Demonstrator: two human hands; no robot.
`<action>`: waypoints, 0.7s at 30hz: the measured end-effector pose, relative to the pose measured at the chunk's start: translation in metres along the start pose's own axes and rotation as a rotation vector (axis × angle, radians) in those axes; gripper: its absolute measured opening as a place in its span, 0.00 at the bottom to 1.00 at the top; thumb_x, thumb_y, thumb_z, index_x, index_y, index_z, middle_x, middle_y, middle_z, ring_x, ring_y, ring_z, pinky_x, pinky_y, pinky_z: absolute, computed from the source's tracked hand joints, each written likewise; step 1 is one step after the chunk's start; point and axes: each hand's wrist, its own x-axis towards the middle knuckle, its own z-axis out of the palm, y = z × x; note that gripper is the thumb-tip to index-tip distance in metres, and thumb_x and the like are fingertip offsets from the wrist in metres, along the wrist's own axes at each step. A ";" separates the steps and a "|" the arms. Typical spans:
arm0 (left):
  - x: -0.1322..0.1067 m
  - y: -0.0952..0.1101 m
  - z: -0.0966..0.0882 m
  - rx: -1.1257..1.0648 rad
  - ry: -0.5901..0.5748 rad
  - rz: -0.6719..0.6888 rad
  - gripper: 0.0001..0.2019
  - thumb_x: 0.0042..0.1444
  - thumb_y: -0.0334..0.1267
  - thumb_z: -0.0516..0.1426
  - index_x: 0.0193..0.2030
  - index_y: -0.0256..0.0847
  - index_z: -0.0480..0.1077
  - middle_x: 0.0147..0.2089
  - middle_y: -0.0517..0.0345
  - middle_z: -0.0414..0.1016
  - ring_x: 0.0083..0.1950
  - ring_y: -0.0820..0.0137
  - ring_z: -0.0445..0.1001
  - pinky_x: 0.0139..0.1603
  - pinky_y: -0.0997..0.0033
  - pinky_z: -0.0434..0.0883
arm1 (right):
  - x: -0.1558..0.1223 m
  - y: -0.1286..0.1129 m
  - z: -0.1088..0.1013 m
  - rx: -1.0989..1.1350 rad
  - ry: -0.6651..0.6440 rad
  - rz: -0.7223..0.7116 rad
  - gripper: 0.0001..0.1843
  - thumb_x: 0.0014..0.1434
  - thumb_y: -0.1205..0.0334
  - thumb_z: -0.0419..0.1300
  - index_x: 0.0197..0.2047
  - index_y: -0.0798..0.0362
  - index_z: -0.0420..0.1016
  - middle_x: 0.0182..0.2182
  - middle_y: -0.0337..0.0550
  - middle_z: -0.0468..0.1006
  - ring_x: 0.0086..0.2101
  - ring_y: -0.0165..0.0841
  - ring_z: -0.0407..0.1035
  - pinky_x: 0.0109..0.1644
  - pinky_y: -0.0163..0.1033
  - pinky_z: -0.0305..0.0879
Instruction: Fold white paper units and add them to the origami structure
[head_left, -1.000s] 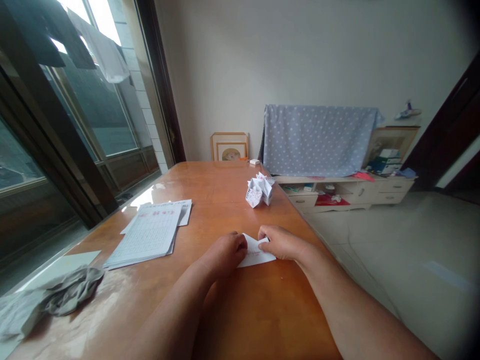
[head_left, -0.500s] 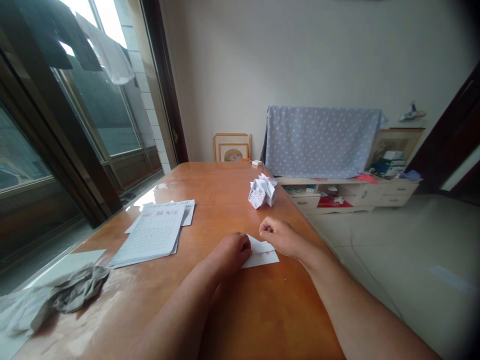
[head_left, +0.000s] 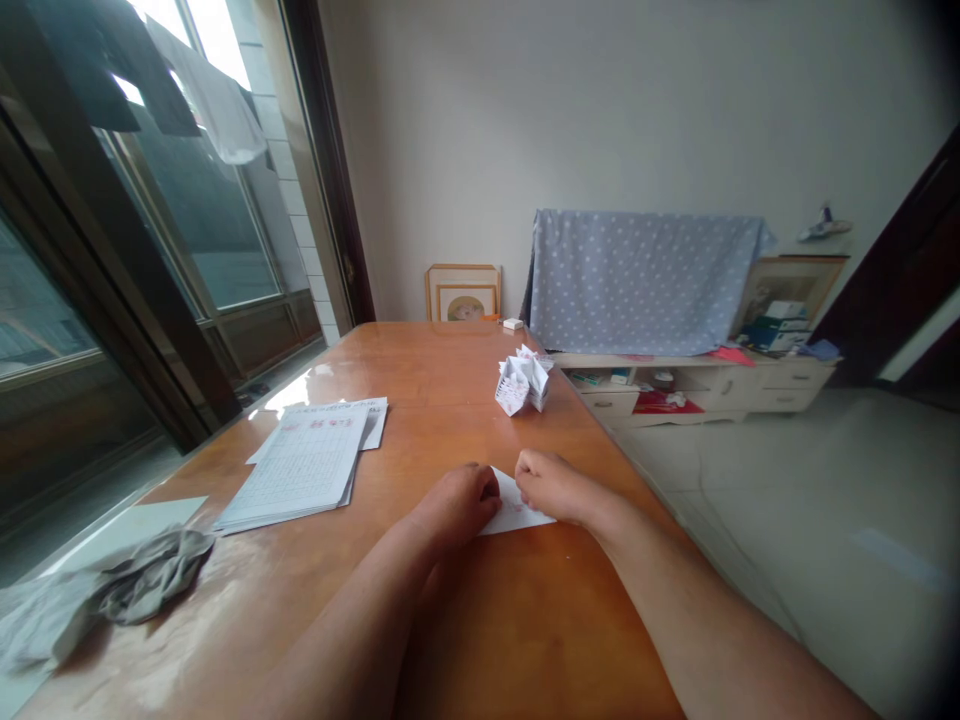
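Note:
A small folded sheet of paper (head_left: 508, 515), white with red marks, lies on the table between my two hands. My left hand (head_left: 466, 500) is closed at its left side, the curled fingers gripping that edge. From the right, my right hand (head_left: 553, 484) rests on the sheet with its fingers bent and pressed together, covering the right part. The fingertips of both hands are partly hidden. Beyond them stands a cluster of folded paper pieces (head_left: 523, 382), white with printed lines and red marks.
A stack of lined sheets (head_left: 300, 468) lies on the wooden table (head_left: 420, 400) to the left. Nearer on that side is a crumpled grey cloth (head_left: 154, 580). A small white box (head_left: 513, 324) sits at the far edge. Past the table's right edge is a low cabinet (head_left: 720, 390).
My right hand has come down and slightly left onto the paper, over the flap that stood open. The left hand has stayed nearly in place.

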 end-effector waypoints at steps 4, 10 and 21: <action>-0.001 0.000 -0.001 -0.017 -0.010 0.006 0.04 0.52 0.33 0.55 0.34 0.41 0.71 0.37 0.57 0.74 0.35 0.69 0.70 0.33 0.73 0.63 | -0.001 0.010 -0.015 -0.032 0.010 0.076 0.06 0.56 0.65 0.54 0.28 0.51 0.67 0.24 0.40 0.74 0.24 0.31 0.63 0.27 0.35 0.51; -0.002 0.000 -0.002 -0.001 -0.004 0.009 0.03 0.52 0.34 0.56 0.34 0.41 0.71 0.38 0.58 0.75 0.35 0.69 0.70 0.33 0.73 0.63 | 0.000 0.007 -0.022 -0.038 0.105 0.063 0.06 0.56 0.64 0.54 0.27 0.51 0.65 0.28 0.41 0.75 0.29 0.32 0.65 0.29 0.34 0.53; -0.007 0.001 -0.015 -0.010 -0.065 -0.020 0.08 0.51 0.30 0.56 0.37 0.41 0.75 0.37 0.57 0.78 0.36 0.68 0.73 0.34 0.73 0.65 | -0.002 -0.005 0.010 0.238 -0.125 -0.088 0.06 0.54 0.65 0.56 0.37 0.51 0.70 0.27 0.35 0.72 0.29 0.29 0.65 0.31 0.31 0.58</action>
